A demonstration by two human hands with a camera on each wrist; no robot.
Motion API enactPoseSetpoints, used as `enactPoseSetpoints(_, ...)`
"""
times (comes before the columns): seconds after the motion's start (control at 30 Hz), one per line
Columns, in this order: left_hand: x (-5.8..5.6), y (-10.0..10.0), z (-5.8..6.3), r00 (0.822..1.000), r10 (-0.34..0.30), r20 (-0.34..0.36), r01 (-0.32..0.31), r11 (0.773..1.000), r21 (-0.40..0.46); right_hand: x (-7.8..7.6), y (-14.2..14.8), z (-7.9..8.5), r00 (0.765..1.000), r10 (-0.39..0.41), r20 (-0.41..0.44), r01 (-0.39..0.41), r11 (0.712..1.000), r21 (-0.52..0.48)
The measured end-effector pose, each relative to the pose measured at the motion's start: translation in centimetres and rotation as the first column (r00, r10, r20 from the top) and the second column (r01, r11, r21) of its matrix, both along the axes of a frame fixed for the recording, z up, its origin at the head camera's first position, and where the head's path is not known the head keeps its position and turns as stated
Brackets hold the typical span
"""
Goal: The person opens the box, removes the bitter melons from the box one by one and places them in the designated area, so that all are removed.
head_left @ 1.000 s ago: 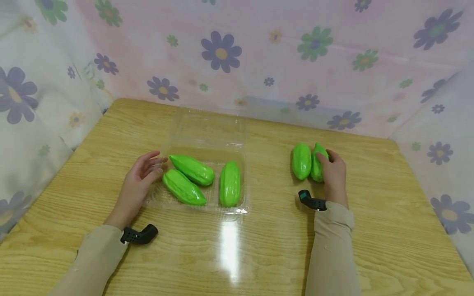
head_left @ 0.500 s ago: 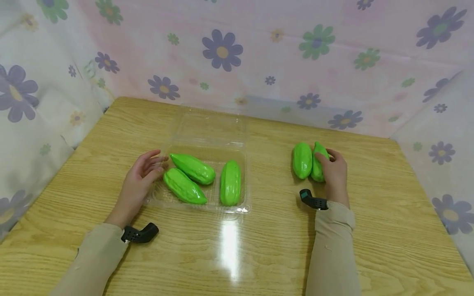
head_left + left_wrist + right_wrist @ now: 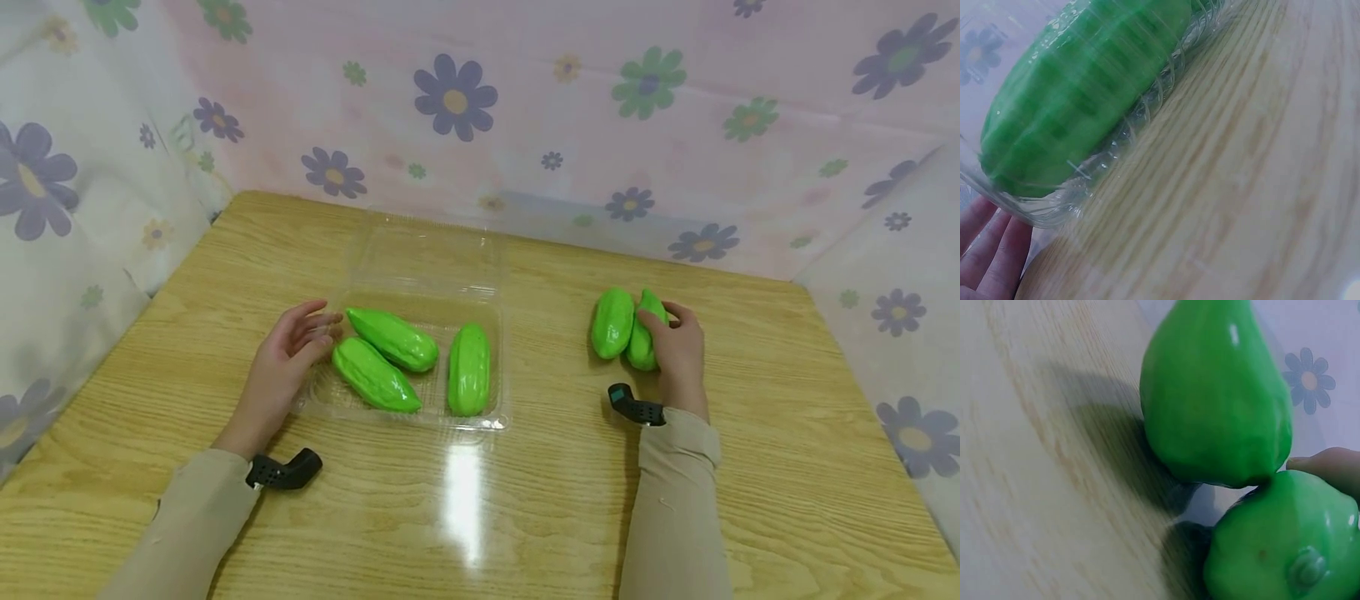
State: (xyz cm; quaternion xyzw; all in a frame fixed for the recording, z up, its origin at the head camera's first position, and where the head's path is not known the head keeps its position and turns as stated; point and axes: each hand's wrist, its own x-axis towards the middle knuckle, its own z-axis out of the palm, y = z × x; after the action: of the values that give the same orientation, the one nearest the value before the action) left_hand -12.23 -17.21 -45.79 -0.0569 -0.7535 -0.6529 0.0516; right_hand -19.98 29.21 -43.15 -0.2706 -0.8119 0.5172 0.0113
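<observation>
In the head view my right hand [image 3: 678, 350] grips a glossy green papaya-like fruit [image 3: 642, 346], thumb on its near side and fingers round the far side. A second such fruit [image 3: 612, 323] lies against it on the left. The right wrist view shows the gripped fruit [image 3: 1285, 550], with a stem nub, touching the other fruit [image 3: 1216, 400]. My left hand [image 3: 281, 358] rests at the left wall of a clear plastic clamshell box [image 3: 480, 423], its fingers relaxed. Three similar fruits lie inside; one [image 3: 1085, 100] shows through the wall in the left wrist view, close to my fingers [image 3: 1007, 256].
The box lid [image 3: 427, 254] stands open toward the back of the wooden table [image 3: 540, 500]. A flowered cloth [image 3: 525, 100] hangs behind the table and along both sides. Each wrist carries a black camera mount [image 3: 288, 471].
The two fruits at my right hand have turned slightly, their lower ends shifting left. My right hand keeps its grip and my left hand stays at the box. The head view has drifted a little.
</observation>
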Motion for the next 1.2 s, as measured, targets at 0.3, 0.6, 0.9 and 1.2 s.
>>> enactPoseSetpoints(0.3,0.0,0.1,0.1,1.0,-0.004,0.01,0.005,1.0,-0.007,0.4,0.1,-0.2,1.0,0.001,-0.022,-0.002,0.999,-0.039)
enactPoseSetpoints(0.6,-0.4,0.0,0.2,1.0,-0.002,0.02,0.002,1.0,-0.005,0.3,0.1,0.1,1.0,0.004,-0.021,-0.005,0.999,-0.048)
enactPoseSetpoints(0.9,-0.3,0.0,0.0,1.0,0.007,0.031,-0.007,1.0,0.004,0.4,-0.1,0.5,0.999,-0.027,-0.043,0.023,0.997,-0.08)
enactPoseSetpoints(1.2,-0.2,-0.1,0.0,1.0,0.003,0.031,-0.004,1.0,0.015,0.5,-0.3,1.2,0.905,-0.259,-0.339,0.184,0.954,-0.237)
